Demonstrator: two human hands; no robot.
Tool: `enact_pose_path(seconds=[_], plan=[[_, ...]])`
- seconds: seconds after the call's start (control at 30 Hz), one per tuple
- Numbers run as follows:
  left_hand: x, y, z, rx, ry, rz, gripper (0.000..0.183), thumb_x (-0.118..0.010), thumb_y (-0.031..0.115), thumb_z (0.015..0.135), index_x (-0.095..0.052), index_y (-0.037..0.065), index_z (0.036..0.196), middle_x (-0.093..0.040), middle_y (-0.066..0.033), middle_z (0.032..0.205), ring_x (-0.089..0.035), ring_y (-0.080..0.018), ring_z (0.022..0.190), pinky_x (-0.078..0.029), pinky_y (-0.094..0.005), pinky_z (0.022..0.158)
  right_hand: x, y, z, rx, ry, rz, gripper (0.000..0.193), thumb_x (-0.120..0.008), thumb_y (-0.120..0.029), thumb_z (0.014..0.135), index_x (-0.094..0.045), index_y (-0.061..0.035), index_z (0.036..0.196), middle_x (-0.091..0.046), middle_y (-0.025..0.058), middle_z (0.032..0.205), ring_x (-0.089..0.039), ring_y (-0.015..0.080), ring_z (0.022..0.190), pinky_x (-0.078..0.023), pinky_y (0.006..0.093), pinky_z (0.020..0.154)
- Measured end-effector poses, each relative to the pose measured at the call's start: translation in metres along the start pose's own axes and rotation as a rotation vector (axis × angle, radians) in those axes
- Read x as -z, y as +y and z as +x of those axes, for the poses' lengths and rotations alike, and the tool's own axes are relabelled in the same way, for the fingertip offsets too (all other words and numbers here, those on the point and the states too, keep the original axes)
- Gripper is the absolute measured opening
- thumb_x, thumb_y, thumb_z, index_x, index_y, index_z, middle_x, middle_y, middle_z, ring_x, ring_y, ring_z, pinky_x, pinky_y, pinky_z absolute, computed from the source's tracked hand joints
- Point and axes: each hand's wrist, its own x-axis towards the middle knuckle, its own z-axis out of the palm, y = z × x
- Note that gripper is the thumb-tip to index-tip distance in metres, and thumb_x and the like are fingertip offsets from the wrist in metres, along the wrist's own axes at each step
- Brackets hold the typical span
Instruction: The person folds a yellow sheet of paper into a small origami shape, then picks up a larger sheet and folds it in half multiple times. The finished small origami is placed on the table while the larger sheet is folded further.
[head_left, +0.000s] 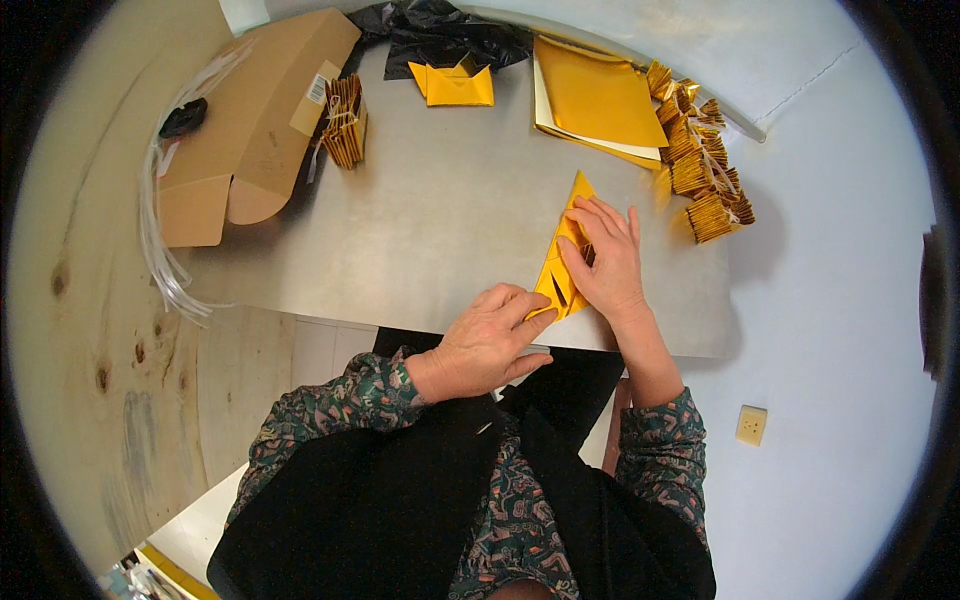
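Note:
A piece of folded gold paper [552, 272] lies near the table's front edge, its pointed end aimed away from me and slits showing between its folds. My left hand [485, 338] pinches the near end between the fingers, with the thumb stretched out below. Over the upper right part curls my right hand [612, 268], its fingertips and thumb closed on the folds. Part of the paper is hidden under the right hand.
On the grey table [430, 215] are a folded gold paper boat shape [460, 88], a stack of gold sheets [600, 95], several tied bundles of gold folds [692, 170] and another bundle [345, 122]. A cardboard box [255, 130], clear strips [152, 205] and black plastic [440, 35] lie around the edges.

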Motion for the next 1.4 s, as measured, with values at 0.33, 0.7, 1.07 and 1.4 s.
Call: enact_pose_path(seconds=[0.33, 0.7, 1.07, 1.4], plan=[[0.0, 0.0, 0.001, -0.001, 0.015, -0.022, 0.055, -0.081, 0.023, 0.085, -0.063, -0.002, 0.13, -0.06, -0.0135, 0.128, -0.056, -0.0337, 0.116, -0.048, -0.0429, 0.103, 0.0, 0.002, 0.0, 0.001, -0.021, 0.056, 0.038, -0.074, -0.029, 0.091, -0.069, -0.0103, 0.124, -0.067, 0.0102, 0.138, -0.054, 0.0317, 0.138, -0.019, 0.0619, 0.124], [0.001, -0.002, -0.001, 0.004, -0.002, -0.032, 0.059, -0.083, 0.02, 0.084, -0.063, 0.001, 0.136, -0.059, -0.0137, 0.131, -0.055, -0.0347, 0.117, -0.05, -0.0423, 0.101, -0.001, 0.004, -0.001, -0.003, -0.03, 0.086, 0.039, -0.074, -0.03, 0.092, -0.068, -0.0106, 0.125, -0.067, 0.0106, 0.139, -0.054, 0.0324, 0.138, -0.021, 0.0645, 0.122], [0.002, 0.001, 0.001, 0.003, 0.01, -0.039, 0.051, -0.08, 0.017, 0.085, -0.065, -0.002, 0.129, -0.06, -0.0139, 0.128, -0.056, -0.0342, 0.116, -0.049, -0.042, 0.102, -0.003, 0.001, -0.001, -0.031, -0.042, 0.06, 0.04, -0.073, -0.031, 0.092, -0.067, -0.0112, 0.126, -0.066, 0.0099, 0.14, -0.054, 0.0313, 0.138, -0.022, 0.0626, 0.122], [0.045, -0.067, 0.067, -0.012, 0.03, 0.004, 0.029, -0.07, 0.01, 0.094, -0.071, 0.003, 0.121, -0.069, -0.0155, 0.12, -0.065, -0.0366, 0.111, -0.053, -0.0418, 0.101, -0.001, 0.001, -0.001, -0.045, -0.06, 0.064, 0.041, -0.07, -0.034, 0.093, -0.067, -0.0101, 0.127, -0.065, 0.0103, 0.141, -0.054, 0.0309, 0.138, -0.021, 0.0658, 0.121]])
